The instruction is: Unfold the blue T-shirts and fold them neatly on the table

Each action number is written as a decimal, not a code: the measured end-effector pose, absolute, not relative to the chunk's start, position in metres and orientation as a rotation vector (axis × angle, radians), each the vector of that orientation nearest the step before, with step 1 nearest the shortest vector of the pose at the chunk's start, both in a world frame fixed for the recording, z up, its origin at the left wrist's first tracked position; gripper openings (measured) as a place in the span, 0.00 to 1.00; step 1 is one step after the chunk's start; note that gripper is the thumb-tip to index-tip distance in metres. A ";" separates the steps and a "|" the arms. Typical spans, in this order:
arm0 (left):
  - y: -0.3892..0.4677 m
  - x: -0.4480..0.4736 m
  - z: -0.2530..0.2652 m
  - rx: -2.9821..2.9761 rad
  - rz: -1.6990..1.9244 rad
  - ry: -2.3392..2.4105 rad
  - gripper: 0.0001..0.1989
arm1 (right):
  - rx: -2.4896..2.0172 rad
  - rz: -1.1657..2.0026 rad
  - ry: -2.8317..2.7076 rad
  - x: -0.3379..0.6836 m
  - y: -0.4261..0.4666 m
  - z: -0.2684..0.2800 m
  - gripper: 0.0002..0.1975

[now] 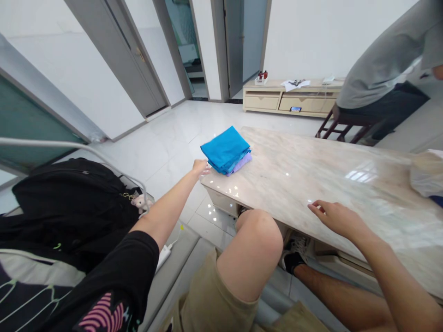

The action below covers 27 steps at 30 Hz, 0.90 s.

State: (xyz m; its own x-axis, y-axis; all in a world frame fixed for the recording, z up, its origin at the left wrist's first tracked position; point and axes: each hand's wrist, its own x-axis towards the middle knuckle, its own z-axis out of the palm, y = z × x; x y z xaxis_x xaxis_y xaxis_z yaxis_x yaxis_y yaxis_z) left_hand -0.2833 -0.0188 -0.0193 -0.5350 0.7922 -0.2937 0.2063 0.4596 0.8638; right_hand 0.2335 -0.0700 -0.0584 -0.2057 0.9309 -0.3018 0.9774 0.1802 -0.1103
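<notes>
A blue folded cloth (226,146) lies on top of a purple folded cloth (243,162) at the left end of the marble-topped table (294,166). My left hand (201,167) is at the table's left edge, beside the stack's near-left corner. Its fingers are loosely bent and partly apart, and nothing shows in them; whether they touch the blue cloth I cannot tell. Over the near side of the tabletop, well to the right of the stack, hovers my right hand (334,216). It is empty, with the fingers loosely curved and the thumb apart.
A black backpack (76,203) with a small plush toy (140,202) lies left on the grey seat (185,263). At the table's right end is a pale bag (427,173). Another person (380,69) sits on a stool beyond, near a low cabinet (261,100).
</notes>
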 end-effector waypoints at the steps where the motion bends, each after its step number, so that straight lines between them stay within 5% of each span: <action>1: -0.036 -0.284 -0.037 0.806 0.987 2.021 0.17 | 1.847 -0.409 2.281 0.233 -0.071 -0.058 0.28; 7: -0.069 -0.310 -0.074 0.842 0.794 2.144 0.21 | 1.935 -0.304 2.293 0.233 -0.076 -0.054 0.25; 11: -0.023 -0.316 -0.060 1.039 0.848 2.255 0.30 | 1.922 -0.330 2.289 0.226 -0.080 -0.047 0.24; 18: 0.070 -0.280 -0.058 1.959 0.581 2.125 0.26 | 1.878 -0.282 2.259 0.203 -0.081 -0.036 0.25; 22: 0.090 -0.265 -0.089 2.330 0.208 1.950 0.30 | 1.846 -0.263 2.274 0.200 -0.080 -0.044 0.24; 27: 0.082 -0.246 -0.141 2.209 0.305 2.240 0.33 | 1.791 -0.389 2.351 0.205 -0.073 -0.048 0.23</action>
State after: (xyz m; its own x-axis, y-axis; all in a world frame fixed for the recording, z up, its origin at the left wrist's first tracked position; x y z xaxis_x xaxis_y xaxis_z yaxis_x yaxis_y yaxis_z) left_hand -0.2458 0.0825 -0.1407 -0.0229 0.9886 0.1486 0.9924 0.0045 0.1229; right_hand 0.2048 -0.0729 -0.0475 -0.2700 0.9206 -0.2822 0.9624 0.2489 -0.1086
